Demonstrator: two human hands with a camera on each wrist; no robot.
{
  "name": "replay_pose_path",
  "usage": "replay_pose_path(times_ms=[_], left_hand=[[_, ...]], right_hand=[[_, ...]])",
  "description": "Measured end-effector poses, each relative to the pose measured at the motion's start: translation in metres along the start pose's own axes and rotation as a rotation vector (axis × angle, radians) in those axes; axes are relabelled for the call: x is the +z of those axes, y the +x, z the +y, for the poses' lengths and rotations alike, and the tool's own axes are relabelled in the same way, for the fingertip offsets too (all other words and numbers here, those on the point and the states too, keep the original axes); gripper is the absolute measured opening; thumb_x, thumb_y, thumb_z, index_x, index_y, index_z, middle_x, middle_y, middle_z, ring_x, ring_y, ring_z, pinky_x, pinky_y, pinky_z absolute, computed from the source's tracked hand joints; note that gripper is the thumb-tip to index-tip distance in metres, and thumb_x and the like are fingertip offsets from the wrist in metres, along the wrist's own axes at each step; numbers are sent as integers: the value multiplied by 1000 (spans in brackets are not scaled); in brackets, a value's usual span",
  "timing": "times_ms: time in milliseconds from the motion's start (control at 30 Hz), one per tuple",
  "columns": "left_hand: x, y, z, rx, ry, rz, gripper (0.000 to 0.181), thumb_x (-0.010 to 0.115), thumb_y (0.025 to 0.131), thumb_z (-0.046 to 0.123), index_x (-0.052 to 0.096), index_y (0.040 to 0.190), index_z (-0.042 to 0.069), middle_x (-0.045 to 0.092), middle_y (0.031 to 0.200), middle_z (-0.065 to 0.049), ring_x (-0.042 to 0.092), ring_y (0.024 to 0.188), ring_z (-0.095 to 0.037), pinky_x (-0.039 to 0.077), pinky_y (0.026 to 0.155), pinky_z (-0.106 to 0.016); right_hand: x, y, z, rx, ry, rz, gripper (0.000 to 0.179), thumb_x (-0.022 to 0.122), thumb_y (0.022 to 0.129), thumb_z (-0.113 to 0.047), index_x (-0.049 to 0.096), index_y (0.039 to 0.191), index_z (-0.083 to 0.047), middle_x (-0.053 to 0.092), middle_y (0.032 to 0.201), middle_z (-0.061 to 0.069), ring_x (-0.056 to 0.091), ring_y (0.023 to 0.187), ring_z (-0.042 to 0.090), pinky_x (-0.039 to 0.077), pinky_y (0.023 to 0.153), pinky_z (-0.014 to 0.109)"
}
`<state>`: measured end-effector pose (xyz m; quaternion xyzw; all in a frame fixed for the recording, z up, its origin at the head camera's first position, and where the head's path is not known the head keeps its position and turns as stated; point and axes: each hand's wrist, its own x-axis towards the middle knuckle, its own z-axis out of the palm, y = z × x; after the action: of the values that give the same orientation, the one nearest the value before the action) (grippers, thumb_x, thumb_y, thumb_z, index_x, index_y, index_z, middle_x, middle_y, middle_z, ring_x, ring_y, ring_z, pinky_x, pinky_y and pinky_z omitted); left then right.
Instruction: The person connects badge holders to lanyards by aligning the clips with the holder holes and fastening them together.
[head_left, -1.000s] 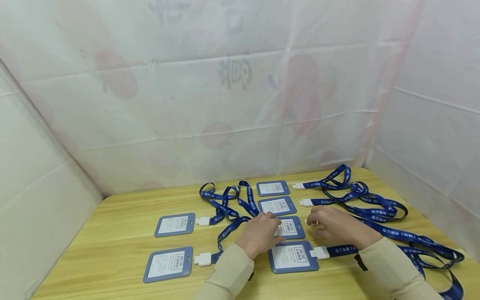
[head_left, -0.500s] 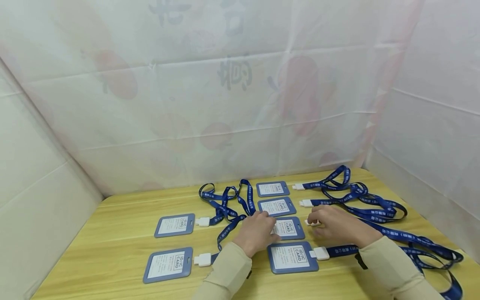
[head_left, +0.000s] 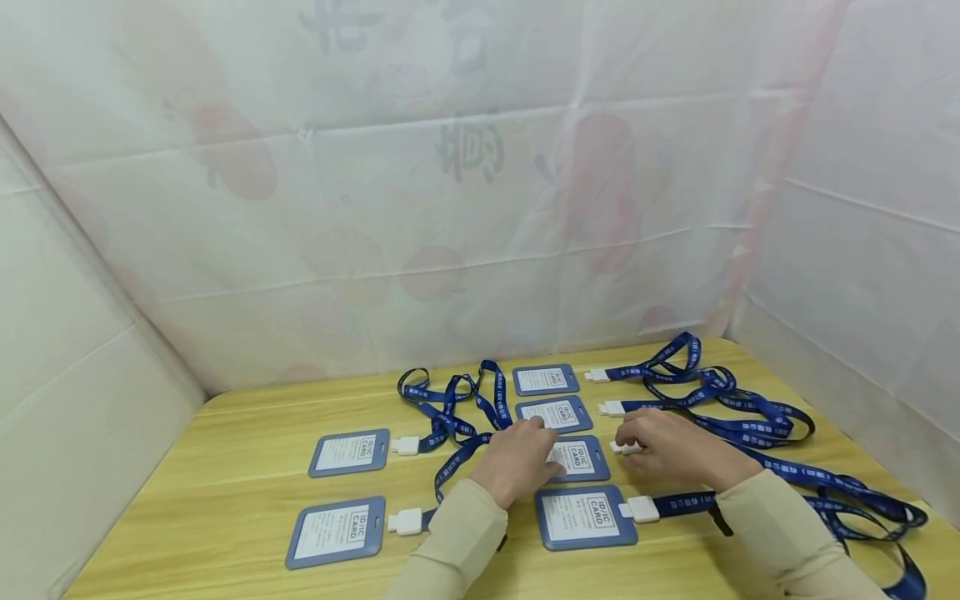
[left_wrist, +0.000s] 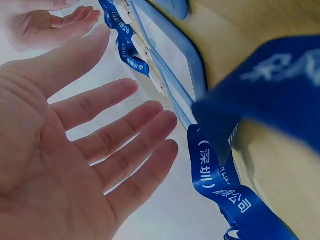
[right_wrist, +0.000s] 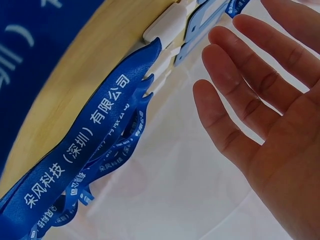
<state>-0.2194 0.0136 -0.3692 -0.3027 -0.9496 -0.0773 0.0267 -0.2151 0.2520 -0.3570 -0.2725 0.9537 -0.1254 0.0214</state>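
My left hand (head_left: 516, 460) hovers over the left part of a blue ID card holder (head_left: 581, 458), the third from the back in the right-hand column. In the left wrist view its fingers (left_wrist: 125, 130) are spread and nearly straight, with nothing between them. To the right of that holder my right hand (head_left: 675, 450) is held close by a white plastic clip (head_left: 626, 448) on a blue lanyard. The right wrist view shows its fingers (right_wrist: 235, 95) extended and relaxed. A small gap separates this clip from the holder. The nearest holder (head_left: 585, 518) touches its white clip (head_left: 641, 507) at the slot.
Two more holders lie behind, at the back (head_left: 546, 379) and second back (head_left: 555, 414), with white clips beside them. On the left are two holders (head_left: 348, 452), (head_left: 337, 532) with lanyards (head_left: 450, 408). Blue lanyards (head_left: 757, 425) tangle at right. Pale cloth walls (head_left: 375, 208) enclose the wooden table (head_left: 225, 467).
My left hand has shifted slightly left, uncovering more of the third holder. The right hand stays nearly still beside the white clip. The holders and lanyards lie much as before.
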Motion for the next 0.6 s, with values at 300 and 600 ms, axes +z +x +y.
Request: replay_pose_path(times_ms=[300,600], left_hand=[[4,3,0,32,-2,-15,39,81,87,38,76,118,13,70,111,-4,65,96,-15,57,81,-27],[6,4,-2,44,13,-23,39,81,87,38,75,118,13,69,110,-3,63,97,-15,56,83,-27]], right_hand=[[2,2,2,36,-15,-4,14,78,87,-7,78,100,-10,69,98,-3,63,89,17,58,82,42],[3,3,3,26,-20,1,14,79,87,-7,78,100,-10,69,98,-2,62,87,14,58,80,40]])
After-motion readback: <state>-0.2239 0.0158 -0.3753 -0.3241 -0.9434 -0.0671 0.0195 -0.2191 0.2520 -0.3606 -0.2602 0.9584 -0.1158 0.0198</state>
